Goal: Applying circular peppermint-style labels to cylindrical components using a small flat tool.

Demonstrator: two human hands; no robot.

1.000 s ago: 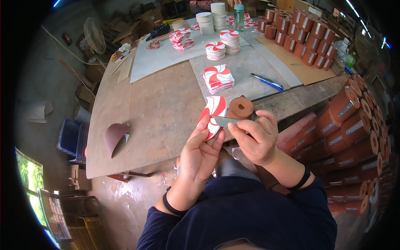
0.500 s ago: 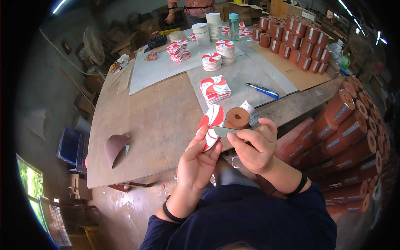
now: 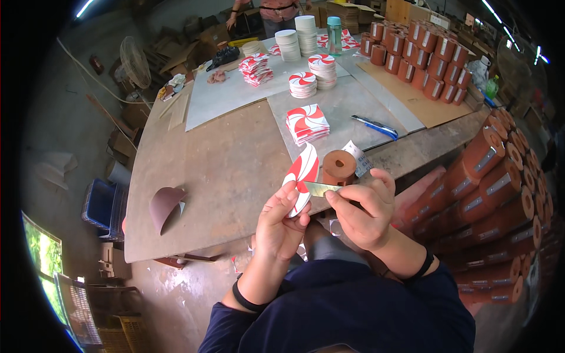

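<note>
My left hand grips a round red-and-white swirl disc near its lower edge, tilted up over the table's front edge. Between the thumb and fingers of my right hand is a thin metal blade. Its tip lies at the disc's face or edge; I cannot tell exactly where it touches. Just behind my right hand stands a brown cylinder with a hole in its top, beside a printed white paper piece. Farther back are a stack of square swirl sheets and a blue utility knife.
Stacks of swirl discs, plain white discs and a bottle stand toward the back. Brown cylinders crowd the far right and rise in a pile beside my right arm. A curved brown piece lies left. Another person stands beyond.
The blade has turned slightly and now catches the light. The disc in my left hand has tilted a little. The whole view has shifted slightly.
</note>
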